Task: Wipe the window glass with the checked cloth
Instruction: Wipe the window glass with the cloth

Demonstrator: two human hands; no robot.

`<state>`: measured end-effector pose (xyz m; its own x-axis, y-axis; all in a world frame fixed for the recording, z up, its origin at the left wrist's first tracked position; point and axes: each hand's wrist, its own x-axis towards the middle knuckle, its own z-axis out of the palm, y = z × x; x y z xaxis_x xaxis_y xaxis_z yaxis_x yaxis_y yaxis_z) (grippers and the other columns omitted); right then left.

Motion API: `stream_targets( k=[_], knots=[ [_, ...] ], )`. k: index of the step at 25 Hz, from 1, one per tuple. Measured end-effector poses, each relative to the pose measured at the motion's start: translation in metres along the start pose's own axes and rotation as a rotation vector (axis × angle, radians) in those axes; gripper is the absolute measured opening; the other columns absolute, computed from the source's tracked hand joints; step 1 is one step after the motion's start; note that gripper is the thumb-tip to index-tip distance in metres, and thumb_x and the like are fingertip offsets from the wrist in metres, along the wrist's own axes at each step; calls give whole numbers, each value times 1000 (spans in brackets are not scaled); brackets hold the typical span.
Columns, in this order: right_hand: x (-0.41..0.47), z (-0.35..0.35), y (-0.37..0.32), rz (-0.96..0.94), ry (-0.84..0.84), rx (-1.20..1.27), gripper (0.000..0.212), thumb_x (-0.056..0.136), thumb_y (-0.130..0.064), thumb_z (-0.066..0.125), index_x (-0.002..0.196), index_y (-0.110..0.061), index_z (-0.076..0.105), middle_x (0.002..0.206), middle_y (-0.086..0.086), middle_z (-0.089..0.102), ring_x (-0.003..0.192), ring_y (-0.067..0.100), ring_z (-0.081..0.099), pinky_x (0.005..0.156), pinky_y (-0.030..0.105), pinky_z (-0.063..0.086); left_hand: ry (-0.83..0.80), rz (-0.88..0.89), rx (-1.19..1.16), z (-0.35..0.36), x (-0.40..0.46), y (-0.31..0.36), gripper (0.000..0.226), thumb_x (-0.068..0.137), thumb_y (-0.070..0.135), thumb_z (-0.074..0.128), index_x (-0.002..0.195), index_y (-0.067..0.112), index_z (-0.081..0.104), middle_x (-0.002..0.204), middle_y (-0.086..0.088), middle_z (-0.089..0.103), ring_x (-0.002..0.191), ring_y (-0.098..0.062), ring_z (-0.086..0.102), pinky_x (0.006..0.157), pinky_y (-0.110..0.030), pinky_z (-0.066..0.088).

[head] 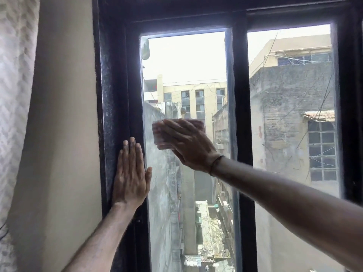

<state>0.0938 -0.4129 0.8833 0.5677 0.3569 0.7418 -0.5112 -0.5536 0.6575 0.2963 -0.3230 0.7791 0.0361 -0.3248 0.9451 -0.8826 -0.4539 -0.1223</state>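
My right hand presses a folded checked cloth flat against the left pane of the window glass, about halfway up. The cloth is pinkish and blurred, and my palm and fingers cover most of it. My left hand lies flat with its fingers together on the black window frame, at the pane's left edge and below the cloth. Its thumb reaches onto the glass. It holds nothing.
A black centre bar separates the left pane from a right pane. A cream wall and a pale patterned curtain stand to the left. Buildings and an alley show through the glass.
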Motion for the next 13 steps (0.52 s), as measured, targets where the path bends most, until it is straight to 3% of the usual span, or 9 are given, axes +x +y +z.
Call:
stream_targets(
  k=[3,5,7,10,13],
  knots=[
    [-63,1,-28,-278,-109,-61,49,102,-18,52,150,-27,52,161,-1,51,153,19,43,132,43,27,-7,14,-20,-2,1,-3,78,107,41,26,163,-8,3,175,-28,-1,164,-41,2,133,-53,16],
    [-112,-12,-26,-322,-161,-16,51,99,-20,60,149,-27,54,160,-4,53,149,17,48,127,39,30,-35,10,-51,-5,2,-4,78,106,40,26,163,-7,3,175,-27,-1,164,-40,2,133,-53,14],
    [-140,-27,-22,-147,-141,54,49,98,-19,64,146,-23,58,154,-1,59,136,19,58,111,41,44,-78,3,-58,-10,2,-3,78,106,40,25,164,-6,1,175,-25,-4,164,-39,0,133,-53,14],
    [-153,-60,-27,330,-2,203,43,97,-14,70,140,-12,65,140,7,69,114,23,68,89,46,59,-124,-62,-70,-31,7,10,81,99,35,29,164,-6,5,175,-26,0,164,-39,5,132,-60,12],
    [-159,-102,-24,760,275,380,38,100,-14,65,138,-5,66,132,12,72,112,21,66,98,37,57,-79,-43,-124,-49,8,50,78,95,29,34,162,-5,13,174,-26,13,162,-41,15,128,-70,7]
  ],
)
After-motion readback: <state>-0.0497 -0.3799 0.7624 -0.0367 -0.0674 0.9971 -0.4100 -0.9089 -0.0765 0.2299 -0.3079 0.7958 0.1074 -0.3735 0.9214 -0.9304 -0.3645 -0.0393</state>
